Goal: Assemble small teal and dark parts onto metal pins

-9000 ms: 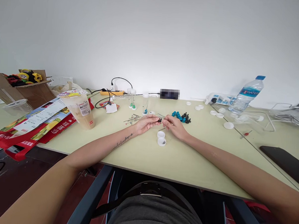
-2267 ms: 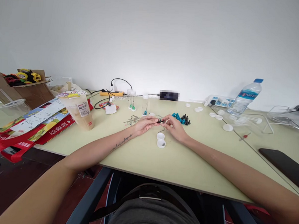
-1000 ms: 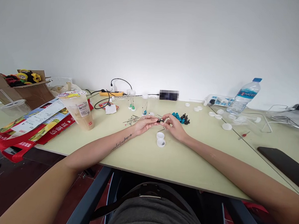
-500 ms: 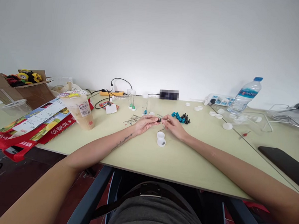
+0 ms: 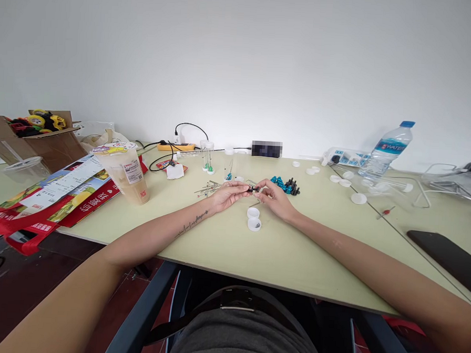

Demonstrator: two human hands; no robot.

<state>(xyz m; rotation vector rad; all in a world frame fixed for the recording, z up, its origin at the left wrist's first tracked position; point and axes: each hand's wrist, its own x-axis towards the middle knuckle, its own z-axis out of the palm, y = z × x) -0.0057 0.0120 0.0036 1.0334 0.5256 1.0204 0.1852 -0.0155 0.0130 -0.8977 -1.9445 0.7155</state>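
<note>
Left hand (image 5: 227, 193) and right hand (image 5: 274, 198) both pinch one small black part (image 5: 252, 188) between fingertips, long axis left-right, mid-table (image 5: 224, 239), white caps (image 5: 254, 218) just nearside.

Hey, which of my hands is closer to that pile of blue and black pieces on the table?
Right. Your right hand sits just in front of the blue and black pieces, a little to their left. Your left hand is farther off to their left.
</note>
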